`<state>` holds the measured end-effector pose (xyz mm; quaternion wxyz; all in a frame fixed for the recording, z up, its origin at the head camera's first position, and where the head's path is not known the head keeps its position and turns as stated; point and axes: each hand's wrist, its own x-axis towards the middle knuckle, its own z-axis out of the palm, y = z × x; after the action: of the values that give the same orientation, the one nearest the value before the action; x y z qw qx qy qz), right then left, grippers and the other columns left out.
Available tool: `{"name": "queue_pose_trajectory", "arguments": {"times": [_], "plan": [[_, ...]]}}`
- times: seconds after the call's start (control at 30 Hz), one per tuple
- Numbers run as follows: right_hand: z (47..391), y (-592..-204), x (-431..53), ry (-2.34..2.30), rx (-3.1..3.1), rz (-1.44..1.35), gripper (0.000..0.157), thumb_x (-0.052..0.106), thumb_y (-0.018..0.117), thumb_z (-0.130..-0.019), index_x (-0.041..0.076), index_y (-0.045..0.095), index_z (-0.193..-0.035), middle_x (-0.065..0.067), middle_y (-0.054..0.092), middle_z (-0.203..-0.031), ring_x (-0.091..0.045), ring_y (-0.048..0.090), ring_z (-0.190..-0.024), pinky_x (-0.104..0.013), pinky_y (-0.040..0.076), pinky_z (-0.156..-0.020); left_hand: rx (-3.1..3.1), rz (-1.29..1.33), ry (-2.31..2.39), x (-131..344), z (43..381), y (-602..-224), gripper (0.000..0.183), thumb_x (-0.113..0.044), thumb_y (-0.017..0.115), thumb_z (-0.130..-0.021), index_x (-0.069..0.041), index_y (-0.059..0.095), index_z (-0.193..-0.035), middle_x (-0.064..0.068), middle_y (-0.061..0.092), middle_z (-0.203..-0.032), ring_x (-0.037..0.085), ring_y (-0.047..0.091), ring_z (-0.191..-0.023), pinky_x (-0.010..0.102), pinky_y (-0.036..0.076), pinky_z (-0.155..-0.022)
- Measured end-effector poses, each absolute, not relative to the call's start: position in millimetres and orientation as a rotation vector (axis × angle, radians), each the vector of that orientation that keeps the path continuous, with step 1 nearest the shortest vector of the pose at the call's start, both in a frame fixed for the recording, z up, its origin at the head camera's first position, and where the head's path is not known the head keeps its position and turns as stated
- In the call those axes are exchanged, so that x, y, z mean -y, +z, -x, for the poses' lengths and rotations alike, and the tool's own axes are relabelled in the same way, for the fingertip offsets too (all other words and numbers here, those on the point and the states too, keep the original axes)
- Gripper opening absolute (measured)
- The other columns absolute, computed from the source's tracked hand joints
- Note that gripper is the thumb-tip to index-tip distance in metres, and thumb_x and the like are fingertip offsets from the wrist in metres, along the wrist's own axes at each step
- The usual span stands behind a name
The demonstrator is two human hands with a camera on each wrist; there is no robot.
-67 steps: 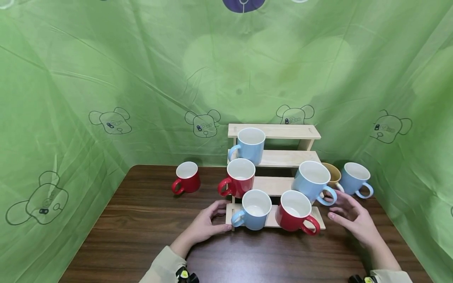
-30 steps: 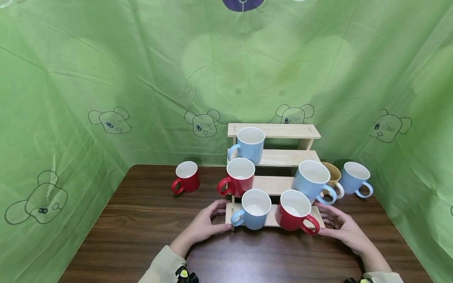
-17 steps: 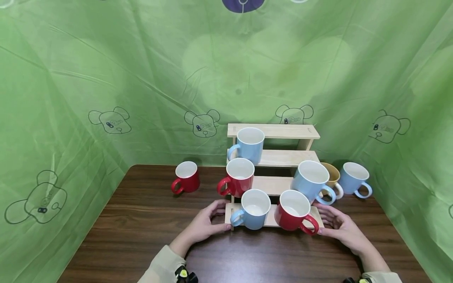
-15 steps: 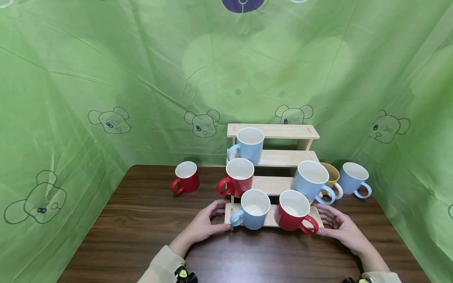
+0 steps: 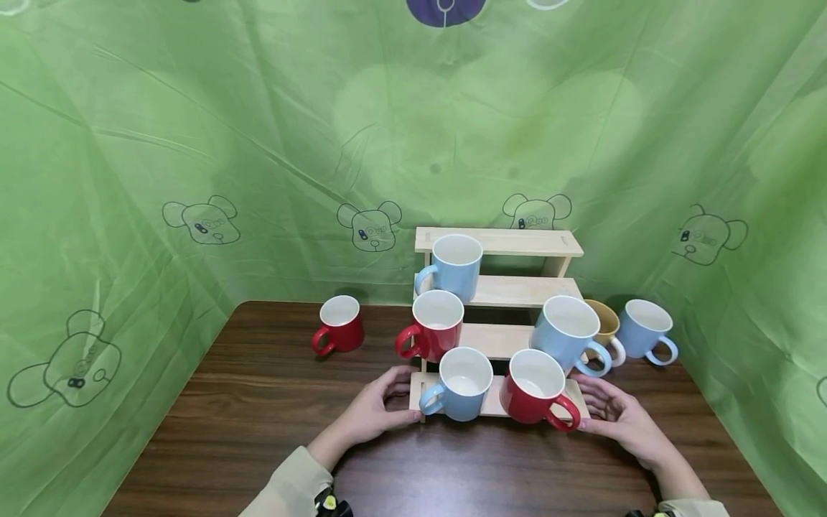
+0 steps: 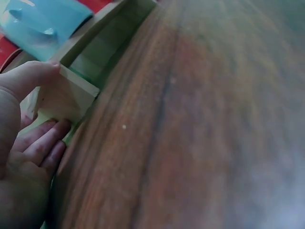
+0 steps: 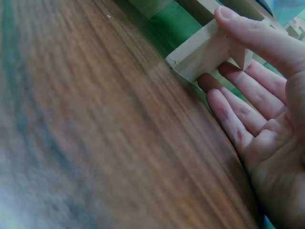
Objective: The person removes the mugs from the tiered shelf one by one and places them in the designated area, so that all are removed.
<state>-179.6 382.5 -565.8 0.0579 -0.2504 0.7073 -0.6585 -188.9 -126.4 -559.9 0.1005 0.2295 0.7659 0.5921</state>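
A stepped pale wooden shelf [image 5: 517, 242] stands on the table between both hands. At its left end, my left hand [image 5: 370, 408] grips the lowest step's side, thumb at the front edge and fingers behind the end panel [image 6: 66, 98]. My right hand [image 5: 623, 424] does the same at the right end, its fingertips against that panel [image 7: 205, 55]. On the lowest step sit a light blue mug [image 5: 460, 395] and a red mug [image 5: 531, 393]. Above them are a red mug [image 5: 439, 336] left and a light blue mug [image 5: 561, 334] right. Higher up, another light blue mug [image 5: 457, 276] stands left.
Left of the shelf, a red mug [image 5: 347, 332] stands on the dark wooden table [image 5: 258, 402]. Behind the right hand are a yellow mug [image 5: 605, 319], partly hidden, and a light blue mug [image 5: 636, 339]. Green cloth [image 5: 291, 143] hangs behind and at both sides.
My right hand has come left from beside the yellow mug to grip the shelf's right end. The left hand keeps its hold; the mugs sit as before on the steps.
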Motion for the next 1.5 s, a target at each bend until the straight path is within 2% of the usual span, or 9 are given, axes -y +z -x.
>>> {"name": "queue_pose_trajectory", "arguments": {"times": [0.23, 0.53, 0.8, 1.03, 1.3, 1.5], "plan": [[178.9, -566.2, -383.4, -1.99, -2.143, 0.754, 0.068, -0.023, 0.067, -0.094, -0.019, 0.037, -0.155, 0.005, 0.068, -0.147, -0.011, 0.069, -0.126, -0.023, 0.056, -0.102, -2.361, -0.705, 1.653, 125.2, 186.2, -557.4, 0.077, -0.027, 0.091, -0.094, -0.013, 0.05, -0.157, 0.004, 0.066, -0.145, 0.023, 0.068, -0.13, 0.039, 0.056, -0.109], [178.6, -563.8, -382.2, -1.968, -2.156, 0.699, 0.067, -0.02, 0.067, -0.096, -0.02, 0.036, -0.155, 0.008, 0.068, -0.146, -0.009, 0.069, -0.126, -0.023, 0.056, -0.102, -2.375, -0.732, 1.594, 127.0, 186.1, -548.1, 0.078, -0.027, 0.09, -0.094, -0.009, 0.048, -0.157, 0.003, 0.068, -0.144, 0.022, 0.069, -0.129, 0.043, 0.056, -0.11], [179.7, -564.8, -382.1, -1.98, -2.156, 0.709, 0.068, -0.021, 0.068, -0.094, -0.021, 0.035, -0.154, 0.007, 0.068, -0.146, -0.01, 0.07, -0.125, -0.023, 0.056, -0.102, -2.402, -0.778, 1.544, 128.0, 184.5, -534.0, 0.074, -0.024, 0.088, -0.096, -0.006, 0.05, -0.156, 0.009, 0.069, -0.143, 0.029, 0.072, -0.126, 0.051, 0.056, -0.109], [180.5, -568.3, -383.5, -1.972, -2.168, 0.714, 0.068, -0.021, 0.068, -0.094, -0.019, 0.037, -0.155, 0.006, 0.068, -0.146, -0.011, 0.07, -0.124, -0.023, 0.057, -0.101, -2.409, -0.781, 1.511, 130.1, 185.0, -530.3, 0.071, -0.024, 0.088, -0.096, -0.007, 0.052, -0.155, 0.009, 0.071, -0.139, 0.029, 0.073, -0.123, 0.049, 0.058, -0.106], [180.1, -567.0, -383.0, -1.958, -2.183, 0.674, 0.068, -0.02, 0.069, -0.095, -0.018, 0.038, -0.155, 0.008, 0.068, -0.145, -0.011, 0.07, -0.125, -0.023, 0.056, -0.102, -2.48, -0.814, 1.432, 140.4, 187.6, -522.0, 0.07, -0.027, 0.087, -0.097, -0.002, 0.053, -0.153, 0.013, 0.072, -0.139, 0.03, 0.074, -0.122, 0.049, 0.059, -0.104], [178.8, -565.3, -382.4, -1.949, -2.192, 0.665, 0.068, -0.019, 0.069, -0.095, -0.018, 0.038, -0.155, 0.008, 0.068, -0.145, -0.01, 0.07, -0.125, -0.022, 0.056, -0.102, -2.588, -0.778, 1.375, 157.4, 184.7, -503.9, 0.07, -0.032, 0.086, -0.098, -0.007, 0.053, -0.154, 0.016, 0.067, -0.146, 0.035, 0.074, -0.122, 0.049, 0.061, -0.1]]}}
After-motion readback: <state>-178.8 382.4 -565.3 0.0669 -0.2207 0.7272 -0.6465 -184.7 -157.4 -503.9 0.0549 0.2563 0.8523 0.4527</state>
